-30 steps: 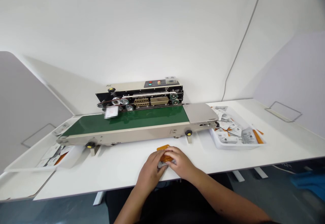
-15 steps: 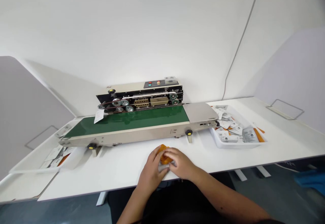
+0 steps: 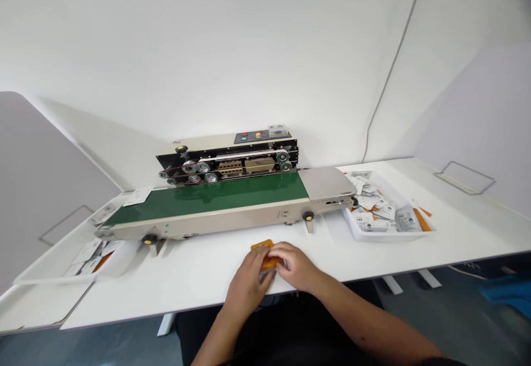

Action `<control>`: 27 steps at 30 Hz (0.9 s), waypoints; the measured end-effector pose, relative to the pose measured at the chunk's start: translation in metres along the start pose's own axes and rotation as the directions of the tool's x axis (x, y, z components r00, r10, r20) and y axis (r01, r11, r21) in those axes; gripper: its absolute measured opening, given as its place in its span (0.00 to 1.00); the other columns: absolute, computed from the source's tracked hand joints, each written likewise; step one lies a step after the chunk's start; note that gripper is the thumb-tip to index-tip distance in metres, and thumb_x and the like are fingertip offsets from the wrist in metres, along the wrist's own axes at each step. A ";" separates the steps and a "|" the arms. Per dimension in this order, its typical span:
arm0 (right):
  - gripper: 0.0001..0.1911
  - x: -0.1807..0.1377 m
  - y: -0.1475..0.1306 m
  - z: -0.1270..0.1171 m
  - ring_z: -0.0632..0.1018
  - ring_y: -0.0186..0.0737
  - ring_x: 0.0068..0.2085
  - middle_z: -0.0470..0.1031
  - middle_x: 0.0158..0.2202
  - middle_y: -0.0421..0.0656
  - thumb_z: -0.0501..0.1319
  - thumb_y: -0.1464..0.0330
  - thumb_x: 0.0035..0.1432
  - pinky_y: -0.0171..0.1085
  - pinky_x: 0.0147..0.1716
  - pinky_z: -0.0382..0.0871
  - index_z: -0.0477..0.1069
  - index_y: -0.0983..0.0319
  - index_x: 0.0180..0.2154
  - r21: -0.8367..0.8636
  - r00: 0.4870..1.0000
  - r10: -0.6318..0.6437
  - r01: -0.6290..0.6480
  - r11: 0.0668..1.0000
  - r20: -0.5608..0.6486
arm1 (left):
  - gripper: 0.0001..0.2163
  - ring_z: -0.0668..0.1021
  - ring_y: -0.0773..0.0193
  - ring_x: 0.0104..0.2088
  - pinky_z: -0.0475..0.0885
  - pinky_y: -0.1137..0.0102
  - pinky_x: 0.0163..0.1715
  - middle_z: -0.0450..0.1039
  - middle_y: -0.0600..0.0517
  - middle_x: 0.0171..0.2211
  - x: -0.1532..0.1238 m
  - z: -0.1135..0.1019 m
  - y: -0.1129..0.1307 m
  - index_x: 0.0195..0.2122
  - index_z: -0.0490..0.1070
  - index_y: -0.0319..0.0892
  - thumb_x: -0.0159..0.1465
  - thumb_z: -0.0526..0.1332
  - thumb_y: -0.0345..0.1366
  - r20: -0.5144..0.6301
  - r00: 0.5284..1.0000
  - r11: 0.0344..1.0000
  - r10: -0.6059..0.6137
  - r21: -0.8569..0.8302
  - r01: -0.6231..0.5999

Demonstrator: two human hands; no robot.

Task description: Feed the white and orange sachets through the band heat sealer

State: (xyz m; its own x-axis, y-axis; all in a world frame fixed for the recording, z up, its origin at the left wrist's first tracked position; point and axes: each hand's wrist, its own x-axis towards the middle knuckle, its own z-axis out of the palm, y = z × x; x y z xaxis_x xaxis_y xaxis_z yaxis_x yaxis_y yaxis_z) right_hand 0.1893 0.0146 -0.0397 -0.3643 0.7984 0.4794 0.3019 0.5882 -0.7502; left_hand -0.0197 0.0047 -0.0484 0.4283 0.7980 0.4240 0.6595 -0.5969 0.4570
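My left hand [image 3: 249, 283] and my right hand [image 3: 295, 266] meet at the near edge of the white table [image 3: 456, 233]. Both pinch a small orange piece [image 3: 263, 247] together with a grey-white pouch that is mostly hidden under the fingers. Behind them stands a band sealer [image 3: 232, 164] with a green conveyor belt [image 3: 215, 197]. A white pouch [image 3: 138, 195] lies flat at the belt's far left end.
A white tray [image 3: 388, 233] at the right holds several pouches and orange strips. Another white tray [image 3: 53, 269] with several pouches sits under the belt's left end. Grey partitions flank the table on both sides.
The white pouch rode the belt leftward, out of the sealer head to the belt's left end. My hands kept working the orange piece and pouch in nearly the same spot.
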 end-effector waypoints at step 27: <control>0.33 0.000 0.003 0.002 0.72 0.48 0.62 0.73 0.61 0.47 0.61 0.79 0.56 0.53 0.64 0.66 0.70 0.54 0.62 -0.036 0.998 0.030 -0.028 0.999 0.062 | 0.10 0.84 0.55 0.43 0.82 0.58 0.45 0.83 0.48 0.44 -0.004 -0.010 -0.007 0.46 0.83 0.50 0.73 0.60 0.38 -0.333 0.933 0.991 0.133 0.028 -0.131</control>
State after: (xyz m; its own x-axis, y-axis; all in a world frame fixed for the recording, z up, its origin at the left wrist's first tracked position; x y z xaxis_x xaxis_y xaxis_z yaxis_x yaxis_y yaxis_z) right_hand 0.1886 0.0158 -0.0432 -0.4090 0.8063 0.4273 0.3436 0.5699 -0.7464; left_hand -0.0323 0.0049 -0.0451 0.2816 0.6372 0.7174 0.6147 -0.6939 0.3750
